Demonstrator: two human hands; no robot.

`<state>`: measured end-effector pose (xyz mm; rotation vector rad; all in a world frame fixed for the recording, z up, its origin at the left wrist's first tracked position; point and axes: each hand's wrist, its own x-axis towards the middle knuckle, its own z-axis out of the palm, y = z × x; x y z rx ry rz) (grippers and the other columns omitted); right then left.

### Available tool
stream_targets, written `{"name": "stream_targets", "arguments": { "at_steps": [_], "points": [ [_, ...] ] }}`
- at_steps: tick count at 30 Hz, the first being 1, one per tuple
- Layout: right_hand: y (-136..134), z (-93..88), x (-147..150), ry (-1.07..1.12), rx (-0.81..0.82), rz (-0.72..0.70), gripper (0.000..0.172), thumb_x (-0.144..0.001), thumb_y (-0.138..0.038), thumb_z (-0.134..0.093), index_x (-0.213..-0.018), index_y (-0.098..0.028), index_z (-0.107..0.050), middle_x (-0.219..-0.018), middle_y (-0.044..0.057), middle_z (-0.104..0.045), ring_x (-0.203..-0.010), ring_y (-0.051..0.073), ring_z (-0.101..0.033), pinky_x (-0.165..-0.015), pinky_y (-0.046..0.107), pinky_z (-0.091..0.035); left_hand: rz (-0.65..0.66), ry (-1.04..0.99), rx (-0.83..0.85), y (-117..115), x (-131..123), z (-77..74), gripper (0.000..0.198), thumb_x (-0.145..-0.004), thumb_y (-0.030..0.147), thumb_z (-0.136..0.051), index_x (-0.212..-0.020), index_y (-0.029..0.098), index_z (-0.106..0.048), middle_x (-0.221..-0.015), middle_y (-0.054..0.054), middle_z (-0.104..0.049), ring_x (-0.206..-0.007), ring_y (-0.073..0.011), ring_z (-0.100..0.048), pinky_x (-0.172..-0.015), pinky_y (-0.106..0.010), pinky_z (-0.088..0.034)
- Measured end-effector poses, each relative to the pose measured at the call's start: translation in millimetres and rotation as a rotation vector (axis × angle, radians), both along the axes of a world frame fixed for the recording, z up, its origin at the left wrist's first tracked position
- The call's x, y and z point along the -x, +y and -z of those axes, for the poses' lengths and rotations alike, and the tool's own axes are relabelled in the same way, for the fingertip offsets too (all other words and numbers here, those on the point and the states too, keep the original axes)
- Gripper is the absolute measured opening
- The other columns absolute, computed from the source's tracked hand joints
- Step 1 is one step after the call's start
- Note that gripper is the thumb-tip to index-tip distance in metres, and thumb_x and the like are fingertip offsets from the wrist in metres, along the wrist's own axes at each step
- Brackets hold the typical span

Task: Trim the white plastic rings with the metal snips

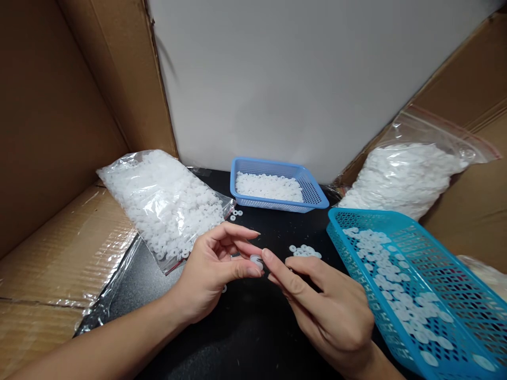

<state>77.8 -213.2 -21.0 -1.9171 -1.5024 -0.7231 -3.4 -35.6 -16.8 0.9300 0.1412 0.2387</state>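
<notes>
- Pinching a small translucent white disc [256, 260] between thumb and index finger, my left hand [216, 261] holds it on edge above the tabletop, its other fingers loosely curled.
- Reaching in from the other side, my right hand [328, 306] has its index fingertip at the disc's edge; the gap between its thumb and index finger is narrow, and from my view I cannot tell whether it grips anything.
- Beneath both hands I see a black tabletop [253, 327], finely grained and flecked with pale specks.
- Just beyond my right hand lies a loose cluster of rings [304, 251], white, round and holed in the middle.
- Near the left bag's corner sit a few stray rings [237, 212] of similar shape.
- To my left slumps a glossy clear plastic bag [166, 200], bulging with white rings and creased with highlights.
- Ahead stands a periwinkle-blue basket [311, 192], its plastic walls perforated, a bed of small white pieces [267, 186] inside.
- On my right, a long teal basket [435, 253] of open mesh carries flat, milky discs [420, 332] scattered lengthwise.
- Behind it leans a zip-top bag [400, 169], packed with white pieces, against ribbed brown cardboard [467, 184].
</notes>
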Motion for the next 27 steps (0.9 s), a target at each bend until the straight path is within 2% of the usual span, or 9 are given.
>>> {"name": "stream_targets", "arguments": {
  "at_steps": [3,7,9,12,14,16,18,21,27],
  "points": [
    [-2.4,-0.3,-0.8,-0.025,0.018,0.003,0.069,-0.101,-0.007,-0.053,-0.163,-0.029,-0.031,-0.075,0.003,-0.070,-0.061,0.016,-0.065,-0.055,0.026,-0.047,0.002,0.008,-0.005,0.4,-0.7,0.8,0.035,-0.062,0.010,-0.096,-0.091,0.018,-0.079,-0.075,-0.001,-0.080,-0.062,-0.0105,-0.073,-0.064,-0.016,-0.059],
    [-2.0,1.5,1.1,0.039,-0.020,-0.015,0.059,-0.098,-0.003,-0.054,-0.151,-0.029,-0.054,-0.075,0.003,-0.068,-0.063,0.015,-0.064,-0.056,0.025,-0.047,0.009,-0.008,-0.022,1.9,-1.1,2.8,0.035,-0.063,0.007,-0.094,-0.093,0.020,-0.080,-0.078,0.000,-0.081,-0.065,-0.0103,-0.075,-0.066,-0.016,-0.060],
    [1.0,3.1,2.8,0.234,-0.104,-0.017,0.048,-0.099,-0.006,-0.055,-0.141,-0.029,-0.065,-0.078,0.002,-0.067,-0.064,0.014,-0.063,-0.057,0.023,-0.049,0.018,-0.022,-0.038,2.4,-0.5,3.5,0.036,-0.065,0.004,-0.092,-0.094,0.021,-0.081,-0.081,0.000,-0.083,-0.069,-0.0102,-0.076,-0.068,-0.015,-0.061],
    [7.4,4.6,4.7,0.673,-0.264,-0.020,0.028,-0.099,-0.025,-0.065,-0.126,-0.029,-0.071,-0.076,-0.001,-0.062,-0.061,0.012,-0.059,-0.054,0.020,-0.050,0.022,-0.032,-0.075,3.1,0.7,3.8,0.035,-0.067,0.002,-0.090,-0.095,0.023,-0.082,-0.084,-0.001,-0.084,-0.075,-0.0111,-0.078,-0.070,-0.015,-0.061],
    [11.6,4.9,5.3,0.898,-0.326,-0.052,0.028,-0.088,-0.036,-0.079,-0.114,-0.029,-0.073,-0.069,-0.005,-0.055,-0.055,0.010,-0.052,-0.049,0.018,-0.047,0.024,-0.042,-0.094,3.8,1.0,4.1,0.036,-0.068,0.001,-0.089,-0.095,0.024,-0.082,-0.084,-0.001,-0.084,-0.077,-0.0116,-0.078,-0.070,-0.015,-0.062],
    [15.4,4.9,5.7,1.015,-0.342,-0.101,0.033,-0.075,-0.038,-0.090,-0.102,-0.029,-0.075,-0.066,-0.007,-0.051,-0.053,0.009,-0.047,-0.047,0.017,-0.043,0.037,-0.058,-0.108,4.2,1.0,4.9,0.037,-0.069,0.000,-0.089,-0.095,0.024,-0.083,-0.085,0.000,-0.084,-0.078,-0.0112,-0.077,-0.071,-0.015,-0.061],
    [18.2,5.3,5.8,1.050,-0.333,-0.136,0.030,-0.071,-0.035,-0.093,-0.093,-0.027,-0.075,-0.068,-0.006,-0.054,-0.054,0.008,-0.048,-0.047,0.017,-0.042,0.062,-0.079,-0.121,4.0,0.8,6.3,0.038,-0.069,-0.001,-0.088,-0.096,0.025,-0.083,-0.085,0.000,-0.084,-0.079,-0.0100,-0.077,-0.072,-0.013,-0.060],
    [20.0,6.4,5.0,1.050,-0.309,-0.156,0.022,-0.074,-0.032,-0.091,-0.088,-0.025,-0.075,-0.071,-0.004,-0.058,-0.056,0.009,-0.050,-0.046,0.018,-0.039,0.109,-0.095,-0.114,2.4,1.1,8.0,0.043,-0.073,0.000,-0.086,-0.104,0.028,-0.082,-0.087,0.001,-0.082,-0.077,-0.0084,-0.075,-0.072,-0.013,-0.059],
    [17.0,5.0,1.4,0.908,-0.250,-0.152,0.008,-0.083,-0.028,-0.083,-0.084,-0.023,-0.077,-0.069,-0.002,-0.059,-0.056,0.011,-0.049,-0.047,0.022,-0.037,0.103,-0.063,-0.052,0.9,0.7,6.2,0.073,-0.069,-0.003,-0.087,-0.126,0.040,-0.071,-0.103,0.003,-0.070,-0.080,-0.0107,-0.074,-0.072,-0.020,-0.063]
  ]
}}
